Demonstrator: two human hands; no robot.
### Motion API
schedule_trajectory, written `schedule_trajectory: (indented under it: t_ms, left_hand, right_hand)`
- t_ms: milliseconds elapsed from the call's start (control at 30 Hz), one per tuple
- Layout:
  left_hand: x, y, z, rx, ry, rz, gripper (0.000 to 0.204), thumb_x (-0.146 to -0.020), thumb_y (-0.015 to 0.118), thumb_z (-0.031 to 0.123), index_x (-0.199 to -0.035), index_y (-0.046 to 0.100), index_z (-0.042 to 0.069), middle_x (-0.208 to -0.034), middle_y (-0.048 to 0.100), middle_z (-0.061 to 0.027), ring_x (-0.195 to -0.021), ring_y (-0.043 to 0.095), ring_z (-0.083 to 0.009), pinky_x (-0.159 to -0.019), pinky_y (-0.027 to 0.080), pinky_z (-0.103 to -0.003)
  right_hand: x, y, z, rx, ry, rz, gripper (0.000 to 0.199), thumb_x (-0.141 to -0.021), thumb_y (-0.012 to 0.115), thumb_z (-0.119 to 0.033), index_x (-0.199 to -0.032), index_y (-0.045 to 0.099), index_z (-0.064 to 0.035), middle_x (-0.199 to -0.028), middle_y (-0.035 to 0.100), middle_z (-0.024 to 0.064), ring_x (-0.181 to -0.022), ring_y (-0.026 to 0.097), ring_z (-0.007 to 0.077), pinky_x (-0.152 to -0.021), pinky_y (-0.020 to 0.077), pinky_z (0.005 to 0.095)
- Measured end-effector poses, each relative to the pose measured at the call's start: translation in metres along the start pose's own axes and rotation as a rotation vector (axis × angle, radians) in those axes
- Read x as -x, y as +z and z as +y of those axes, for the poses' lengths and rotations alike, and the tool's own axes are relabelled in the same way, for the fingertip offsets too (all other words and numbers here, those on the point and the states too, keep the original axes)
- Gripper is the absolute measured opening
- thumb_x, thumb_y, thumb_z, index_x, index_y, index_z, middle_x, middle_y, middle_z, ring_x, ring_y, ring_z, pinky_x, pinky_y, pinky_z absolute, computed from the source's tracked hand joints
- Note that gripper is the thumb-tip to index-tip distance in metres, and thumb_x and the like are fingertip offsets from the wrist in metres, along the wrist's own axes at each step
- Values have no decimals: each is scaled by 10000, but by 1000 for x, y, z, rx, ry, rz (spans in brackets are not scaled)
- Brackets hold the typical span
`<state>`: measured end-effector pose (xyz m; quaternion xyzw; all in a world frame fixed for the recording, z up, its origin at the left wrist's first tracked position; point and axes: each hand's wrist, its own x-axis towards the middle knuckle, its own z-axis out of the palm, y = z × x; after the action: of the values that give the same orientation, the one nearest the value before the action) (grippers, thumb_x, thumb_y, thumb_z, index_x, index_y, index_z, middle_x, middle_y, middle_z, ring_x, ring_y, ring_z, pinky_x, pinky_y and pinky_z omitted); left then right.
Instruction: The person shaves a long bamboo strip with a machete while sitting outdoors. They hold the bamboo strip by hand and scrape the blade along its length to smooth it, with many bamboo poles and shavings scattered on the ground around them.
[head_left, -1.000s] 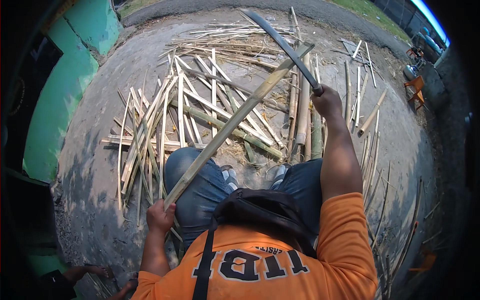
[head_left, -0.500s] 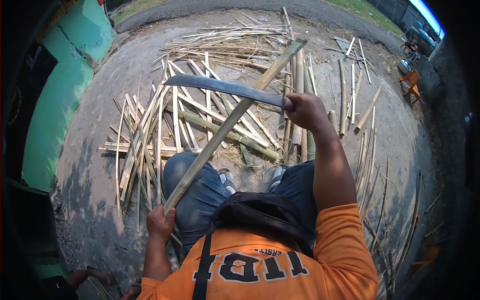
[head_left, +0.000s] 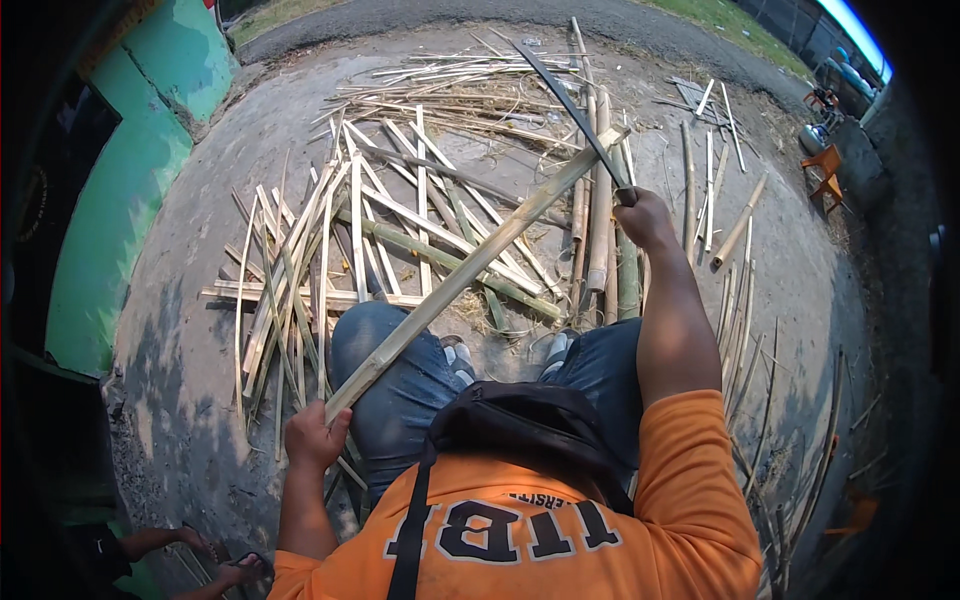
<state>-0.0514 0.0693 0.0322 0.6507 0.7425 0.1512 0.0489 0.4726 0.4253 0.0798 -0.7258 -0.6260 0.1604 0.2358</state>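
My left hand (head_left: 316, 437) is closed around the near end of a long split bamboo strip (head_left: 455, 280). The strip slants up over my left knee, toward the far right. My right hand (head_left: 645, 221) grips the handle of a machete (head_left: 566, 98), its long dark blade pointing away and to the left. Near the strip's far end, the blade crosses it and seems to touch it. Beyond my knees lies a pile of pale split bamboo strips (head_left: 421, 200), with a green bamboo pole (head_left: 450, 264) slanting across it.
Whole bamboo poles (head_left: 600, 205) lie straight ahead. Thin strips (head_left: 738, 310) are scattered on the concrete at right. A green wall (head_left: 115, 215) stands at left. An orange chair (head_left: 825, 172) is at far right. Another person's sandalled foot (head_left: 250, 568) shows at lower left.
The machete has swung from lying across the strip's upper part to pointing away, crossing nearer its far end. My right hand moved slightly right; the strip's far end dropped a little.
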Motion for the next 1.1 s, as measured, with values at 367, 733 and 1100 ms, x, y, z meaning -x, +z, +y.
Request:
schedule_trajectory:
  t_ms: [367,733,1100]
  left_hand:
    - [1,21,-9,73,1,65,648,-929,590,649,-740,546,31,-687,601,-253,-706,620,-507,-595,476,-559]
    - [-1,14,1,87,21,13,622,-958,578,606,-756,555,18,-696,605,-262,-709,617,-511,-610,475,-561]
    - [4,25,-6,68,-42,69,670,-948,553,656,-763,566,11,-712,594,-264,-726,616,-506,-629,475,-560]
  right_hand:
    - [18,-4,-31,171,-322,166,153,-873,667,-281,-897,712,-137,-857,723,158,-835,696,387,-754,555,510]
    - [3,11,3,-206,-34,132,271,-835,686,-233,-1052,735,-78,-914,732,219,-861,717,377,-760,549,427]
    - [-1,-2,-13,21,9,91,269,-895,630,-316,-1065,753,-148,-1016,739,196,-960,703,400,-839,558,471]
